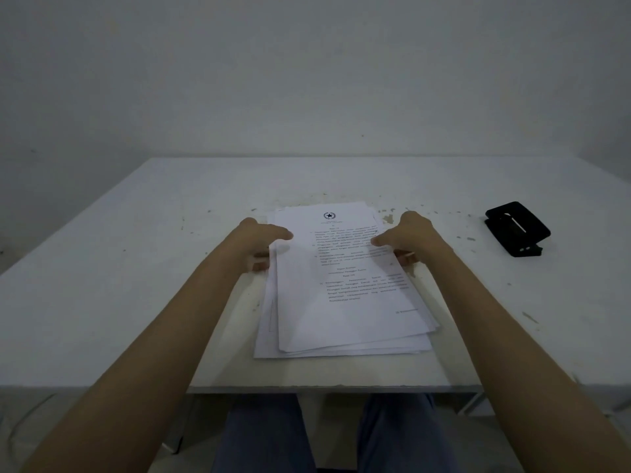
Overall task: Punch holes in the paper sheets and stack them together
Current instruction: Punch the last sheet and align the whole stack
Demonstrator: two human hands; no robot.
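Both hands, left hand (pixel 261 242) and right hand (pixel 409 238), grip the loose stack of printed white paper sheets (pixel 345 291); fingers (pixel 261 266) partly hidden beneath; scuffed white bench (pixel 136 268).

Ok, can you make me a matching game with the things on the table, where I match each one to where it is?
Things:
1. papers
2. hole punch
3. left hand
4. right hand

Places:
A. far right on the table, touched by nothing
B. at the pile's left edge
C. in the middle, between both hands
D. at the pile's right edge

Pairs: 1-C, 2-A, 3-B, 4-D
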